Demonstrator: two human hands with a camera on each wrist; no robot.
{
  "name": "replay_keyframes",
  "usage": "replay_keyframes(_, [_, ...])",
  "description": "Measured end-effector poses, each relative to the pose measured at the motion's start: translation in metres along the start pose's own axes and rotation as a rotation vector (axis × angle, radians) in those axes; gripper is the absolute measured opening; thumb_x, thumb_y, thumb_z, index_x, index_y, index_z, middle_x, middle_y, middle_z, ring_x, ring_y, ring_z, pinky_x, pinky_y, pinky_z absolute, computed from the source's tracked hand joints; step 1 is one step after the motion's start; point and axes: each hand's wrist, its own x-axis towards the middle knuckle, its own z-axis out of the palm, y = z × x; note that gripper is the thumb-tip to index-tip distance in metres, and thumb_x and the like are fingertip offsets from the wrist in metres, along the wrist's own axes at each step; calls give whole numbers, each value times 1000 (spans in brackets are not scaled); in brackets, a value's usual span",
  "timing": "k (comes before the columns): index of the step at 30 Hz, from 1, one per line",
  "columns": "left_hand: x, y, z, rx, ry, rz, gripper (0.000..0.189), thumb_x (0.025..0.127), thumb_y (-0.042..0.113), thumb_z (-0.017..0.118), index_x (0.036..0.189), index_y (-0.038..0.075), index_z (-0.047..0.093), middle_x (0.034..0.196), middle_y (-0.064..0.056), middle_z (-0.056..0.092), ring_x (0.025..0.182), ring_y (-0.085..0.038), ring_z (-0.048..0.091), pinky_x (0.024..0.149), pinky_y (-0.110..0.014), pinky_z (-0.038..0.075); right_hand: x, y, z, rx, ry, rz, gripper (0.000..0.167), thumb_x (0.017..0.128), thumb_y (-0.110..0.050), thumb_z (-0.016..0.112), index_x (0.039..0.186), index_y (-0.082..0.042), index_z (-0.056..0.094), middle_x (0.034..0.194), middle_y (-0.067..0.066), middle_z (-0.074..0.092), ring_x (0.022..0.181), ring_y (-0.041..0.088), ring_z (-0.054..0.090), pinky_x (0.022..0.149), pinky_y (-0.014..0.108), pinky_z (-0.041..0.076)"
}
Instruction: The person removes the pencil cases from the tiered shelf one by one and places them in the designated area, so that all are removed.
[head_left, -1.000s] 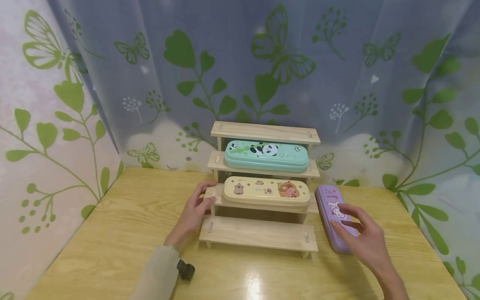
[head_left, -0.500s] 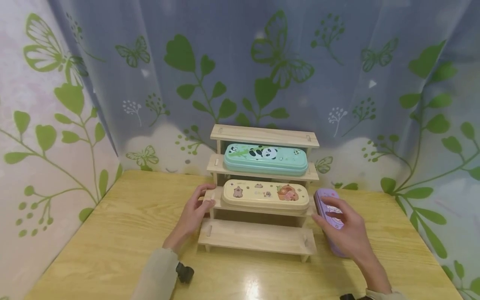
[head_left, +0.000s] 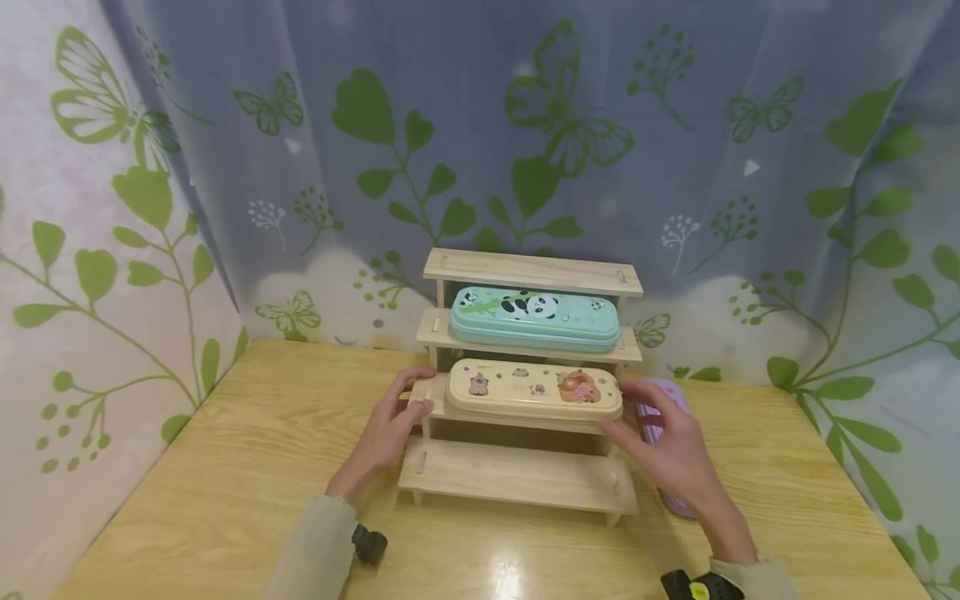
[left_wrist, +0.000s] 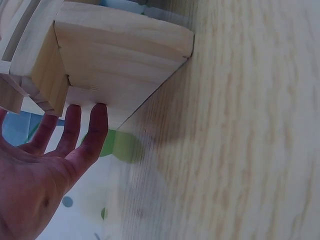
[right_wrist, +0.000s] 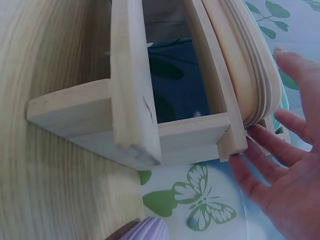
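Observation:
A stepped wooden rack (head_left: 517,475) stands on the table, and a cream pencil case (head_left: 532,392) with bear stickers lies on its second step from below. One step higher sits a mint-green panda pencil case (head_left: 534,318). My left hand (head_left: 382,433) holds the rack at the left end of the cream case's step; its fingertips meet the side panel (left_wrist: 125,55) in the left wrist view. My right hand (head_left: 671,442) is around the right end of the cream case, fingers spread, fingertips right at the step's end. Behind this hand a purple pencil case (head_left: 678,504) lies partly hidden.
The lowest step (head_left: 517,479) and the top step (head_left: 532,268) of the rack carry nothing. Behind the table (head_left: 247,467) hangs a blue and white curtain (head_left: 465,125) with leaves and butterflies.
My right hand has moved left from over the purple pencil case to the right end of the cream one. The purple case stays on the table; my left hand keeps its place.

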Motion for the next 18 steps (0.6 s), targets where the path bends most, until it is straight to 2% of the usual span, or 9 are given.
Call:
replay_keyframes(7, [0,0,0,12,-9,11,41,103,20,53,143,30,51,136,-15,52,101,-28,65,80,-39,59,8,-2,3,-61,-10,29,65,81,-24,88,139,-13,60,123,4,63,102,6,54,79,20,47])
replay_keyframes(11, [-1,-1,-1,6,-16,19,42,103,19,53,144,29,51,139,-14,51,103,-27,65,83,-40,59,13,-2,6,-80,-37,29,73,79,-26,90,143,-11,58,116,6,66,99,12,52,76,22,44])
replay_keyframes(14, [-1,-2,-1,-3,-15,22,42,103,18,53,144,29,52,140,-13,51,104,-28,65,84,-42,60,17,-2,6,-108,-61,37,76,77,-29,91,142,-10,58,113,7,65,100,16,51,76,25,42])
replay_keyframes(18, [-2,-4,0,-9,-8,19,41,104,20,53,144,28,52,139,-14,52,103,-31,65,81,-38,59,17,-4,5,-75,-117,98,75,77,-32,91,139,-8,56,119,9,63,105,18,53,83,21,46])
